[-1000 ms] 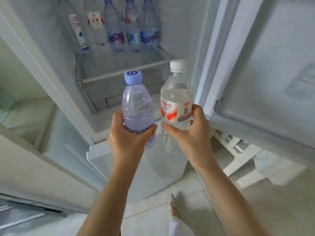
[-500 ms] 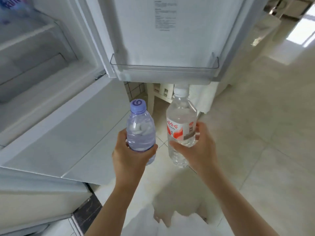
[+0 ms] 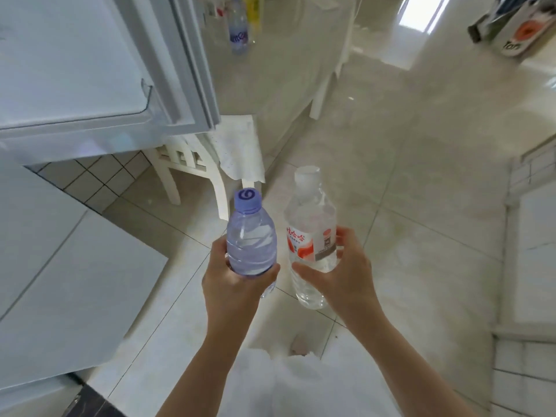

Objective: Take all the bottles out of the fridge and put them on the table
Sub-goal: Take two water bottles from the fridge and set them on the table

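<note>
pale floor tiles (image 3: 421,206) lie under both hands, with the open fridge door (image 3: 90,70) up and to their left and a white chair (image 3: 192,164) just beyond them. left hand (image 3: 231,284) is curled round the purple-capped bottle (image 3: 251,242) and right hand (image 3: 346,275) round the red-labelled bottle (image 3: 311,236), both upright, side by side. ahead and slightly left of the hands, well apart, stands the table (image 3: 285,55), one bottle (image 3: 238,28) already on it; judged equally near either hand.
</note>
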A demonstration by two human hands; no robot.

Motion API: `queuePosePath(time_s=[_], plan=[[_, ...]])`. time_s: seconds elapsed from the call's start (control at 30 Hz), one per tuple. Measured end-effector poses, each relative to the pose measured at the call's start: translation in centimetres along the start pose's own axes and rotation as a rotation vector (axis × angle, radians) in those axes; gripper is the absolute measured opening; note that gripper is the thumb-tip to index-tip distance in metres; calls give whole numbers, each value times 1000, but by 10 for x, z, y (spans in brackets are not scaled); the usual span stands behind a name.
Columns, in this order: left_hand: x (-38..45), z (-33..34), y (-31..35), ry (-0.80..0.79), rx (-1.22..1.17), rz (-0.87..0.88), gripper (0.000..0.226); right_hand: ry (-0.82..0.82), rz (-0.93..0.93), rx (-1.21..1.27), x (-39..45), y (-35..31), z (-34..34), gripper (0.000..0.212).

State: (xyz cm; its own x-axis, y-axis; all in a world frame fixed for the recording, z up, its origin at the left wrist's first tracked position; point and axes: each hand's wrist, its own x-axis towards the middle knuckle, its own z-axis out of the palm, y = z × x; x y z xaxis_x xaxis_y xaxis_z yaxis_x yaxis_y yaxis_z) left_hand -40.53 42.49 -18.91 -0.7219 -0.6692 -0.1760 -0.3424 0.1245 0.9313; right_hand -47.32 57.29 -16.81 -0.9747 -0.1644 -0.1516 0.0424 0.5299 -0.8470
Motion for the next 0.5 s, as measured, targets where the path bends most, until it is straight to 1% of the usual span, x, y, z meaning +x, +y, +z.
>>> queuePosePath(time_s=[0.13, 0.23, 0.37, 0.5], plan=[[8, 55, 13, -56, 31, 36, 59, 26, 42, -5, 25, 24, -39, 70], [19, 86, 26, -93, 71, 56, 64, 46, 93, 16, 50, 39, -60, 70], [44, 115, 33, -110, 88, 41, 66, 68, 137, 51, 89, 49, -74, 70], [85, 138, 45, -126, 69, 16, 60, 88, 148, 79, 139, 44, -79, 68]])
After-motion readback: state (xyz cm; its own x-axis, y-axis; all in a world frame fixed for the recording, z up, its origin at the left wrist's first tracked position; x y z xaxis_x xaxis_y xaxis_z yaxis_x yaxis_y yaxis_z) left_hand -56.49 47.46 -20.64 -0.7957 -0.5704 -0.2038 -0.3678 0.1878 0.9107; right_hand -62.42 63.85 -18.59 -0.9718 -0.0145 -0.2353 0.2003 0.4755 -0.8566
